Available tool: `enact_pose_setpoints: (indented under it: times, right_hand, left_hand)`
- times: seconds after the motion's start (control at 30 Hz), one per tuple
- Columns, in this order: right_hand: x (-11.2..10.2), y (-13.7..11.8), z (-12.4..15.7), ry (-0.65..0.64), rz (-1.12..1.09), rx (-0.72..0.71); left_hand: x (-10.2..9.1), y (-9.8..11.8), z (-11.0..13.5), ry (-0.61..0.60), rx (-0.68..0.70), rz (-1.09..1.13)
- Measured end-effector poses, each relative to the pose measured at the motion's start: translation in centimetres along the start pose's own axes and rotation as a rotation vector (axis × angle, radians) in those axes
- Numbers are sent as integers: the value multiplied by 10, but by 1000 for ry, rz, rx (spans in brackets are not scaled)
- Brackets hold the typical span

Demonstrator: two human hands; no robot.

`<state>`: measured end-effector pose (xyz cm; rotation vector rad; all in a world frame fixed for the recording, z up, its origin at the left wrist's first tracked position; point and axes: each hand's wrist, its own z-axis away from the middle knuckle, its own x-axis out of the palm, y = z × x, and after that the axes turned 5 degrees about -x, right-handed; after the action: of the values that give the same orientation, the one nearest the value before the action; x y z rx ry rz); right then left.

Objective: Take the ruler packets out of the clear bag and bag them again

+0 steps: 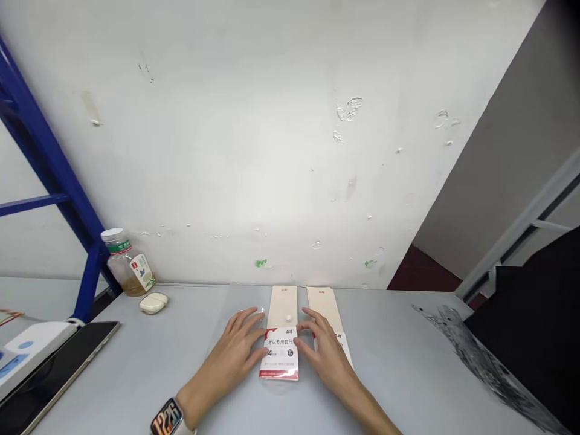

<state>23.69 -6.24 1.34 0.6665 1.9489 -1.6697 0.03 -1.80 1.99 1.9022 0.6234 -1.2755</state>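
Note:
Two long packets with beige card tops and white-and-red printed labels lie side by side on the grey table. My left hand (pixel 235 344) rests flat with fingers spread, its fingertips touching the left edge of the nearer packet (pixel 281 344). My right hand (pixel 324 347) lies over the second packet (pixel 324 305), fingers stretched out, thumb and forefinger touching the right edge of the first packet's label. A watch (pixel 167 418) with an orange-numbered face sits on my left wrist.
A bottle (pixel 127 263) of amber liquid with a white cap leans by the wall at the left, a small white case (pixel 153 302) beside it. A dark tablet (pixel 58 368) lies at the table's left edge near a blue metal frame (pixel 54 175). A black object (pixel 530 338) fills the right.

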Motion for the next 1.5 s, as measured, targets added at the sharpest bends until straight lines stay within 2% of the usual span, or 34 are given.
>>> enact_pose_setpoints:
  times: [0.1, 0.23, 0.33, 0.43, 0.53, 0.6, 0.77, 0.93, 1.0, 1.1, 1.23, 1.33, 1.5]
  right_hand:
    - [-2, -2, -2, 16, -120, 15]
    - [-1, -3, -4, 41, -256, -4]
    - [-3, -5, -5, 30, -339, 4]
    - [-4, -7, -5, 17, -408, 7]
    - [-5, -7, -5, 3, -464, 15]
    - [-6, -6, -5, 6, -489, 25]
    - [-15, 0, -10, 108, -568, 77]
    - [-44, 10, -15, 151, -564, 161]
    - [-57, 16, -15, 123, -532, 198]
    - [-72, 27, -12, 53, -467, 256]
    - [-80, 41, -7, -25, -357, 329]
    - [-80, 52, -8, 8, -263, 380]
    - [-75, 62, -14, 97, -220, 396]
  left_hand:
    - [3, 2, -1, 41, -40, 41]
    - [4, 4, -4, 88, -157, 181]
    - [1, 6, -7, 144, -242, 384]
    - [-1, 10, -11, 166, -311, 688]
    - [-1, 12, -13, 127, -361, 929]
    - [-3, 12, -13, 95, -403, 984]
    - [-17, 2, -13, 151, -536, 878]
    - [-34, -18, -11, 222, -633, 716]
    - [-36, -27, -10, 232, -674, 643]
    - [-36, -39, -10, 243, -700, 581]
    - [-29, -52, -10, 284, -725, 474]
    - [-24, -56, -10, 287, -759, 402]
    - [-20, -55, -9, 205, -751, 415]
